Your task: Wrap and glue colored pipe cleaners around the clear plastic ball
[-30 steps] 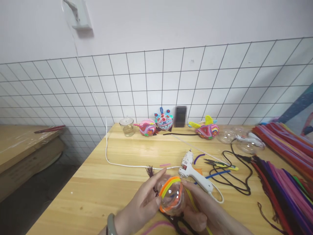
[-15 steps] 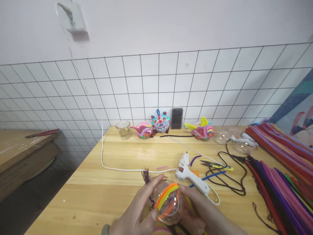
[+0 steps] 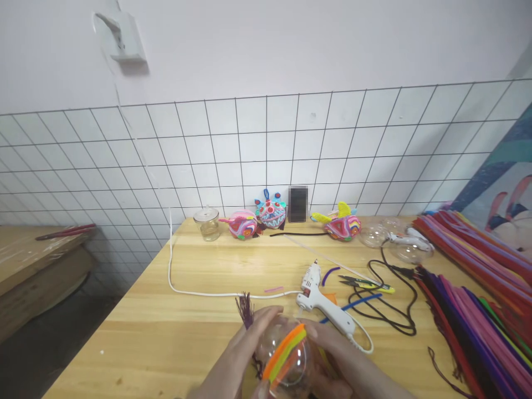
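White tiles with dark grid lines [image 3: 216, 149] rise behind a pale wooden table [image 3: 158, 338]. At its front, the left hand [image 3: 241, 352] and the right hand [image 3: 338, 357] hold a clear, round plastic ball [image 3: 298, 363] between curved fingers, one hand cupping each side. Over the ball, a bright orange fuzzy strip [image 3: 284, 350] and a yellow fuzzy strip [image 3: 286, 358] lie side by side, their long axis slanting from lower left to upper right. The left thumb is nearer their lower end, the right fingertips nearer the upper; how firmly either presses, I cannot tell.

Beyond the left fingers rises a dark purple thread tassel [image 3: 245, 310]. Just past the right hand lies a white plastic glue gun [image 3: 332, 313], nozzle toward the wall; it looks like the chief obstacle on that side. A blue fuzzy stick [image 3: 366, 301] runs behind its handle. Farther right are a looped black cable [image 3: 413, 310] and a bundle of multicoloured fuzzy sticks [image 3: 461, 327]. Near the wall stand a lidded glass cup [image 3: 206, 226] and a light-blue, toothed-face ornament [image 3: 271, 214].
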Motion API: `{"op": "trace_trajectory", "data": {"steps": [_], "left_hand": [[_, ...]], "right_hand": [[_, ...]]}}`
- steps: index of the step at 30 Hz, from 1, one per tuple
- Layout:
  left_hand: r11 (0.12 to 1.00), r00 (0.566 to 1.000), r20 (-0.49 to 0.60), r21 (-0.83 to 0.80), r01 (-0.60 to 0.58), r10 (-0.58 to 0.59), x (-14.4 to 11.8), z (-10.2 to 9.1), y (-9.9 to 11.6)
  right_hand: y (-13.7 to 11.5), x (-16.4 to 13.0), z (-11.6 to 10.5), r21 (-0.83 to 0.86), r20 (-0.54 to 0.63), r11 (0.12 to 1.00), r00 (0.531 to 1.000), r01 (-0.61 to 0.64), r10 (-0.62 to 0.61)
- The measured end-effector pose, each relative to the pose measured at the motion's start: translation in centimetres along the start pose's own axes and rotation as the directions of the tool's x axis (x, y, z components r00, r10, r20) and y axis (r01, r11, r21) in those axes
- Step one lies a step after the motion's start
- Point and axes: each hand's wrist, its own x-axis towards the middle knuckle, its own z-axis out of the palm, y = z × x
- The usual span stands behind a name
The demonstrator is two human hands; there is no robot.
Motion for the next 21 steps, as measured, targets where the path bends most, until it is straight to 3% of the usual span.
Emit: {"op": "trace_trajectory", "data": {"steps": [2, 6, 11, 21], "left_hand": [[0.996, 0.996, 0.015, -0.006, -0.090, 0.090, -0.04, 0.09, -0.10], [0.997, 0.997, 0.003, -0.021, 0.081, -0.081, -0.29, 0.18, -0.10], [0.992, 0.991, 0.076, -0.056, 0.112, -0.107, -0.39, -0.09, -0.18], [0.996, 0.997, 0.069, -0.081, -0.040, 0.046, -0.48, 0.22, -0.64]], "right_hand": [[-0.04, 0.13, -0.24, 0.006, 0.020, 1.000, 0.999, 0.030, -0.030], [0.22, 0.73, -0.67, 0.035, 0.075, 0.996, 0.994, 0.082, -0.085], [0.54, 0.93, -0.74, 0.087, 0.148, 0.993, 0.985, 0.078, -0.090], [0.46, 0.09, -0.17, 0.166, 0.155, 0.982, 0.981, 0.088, -0.114]]}}
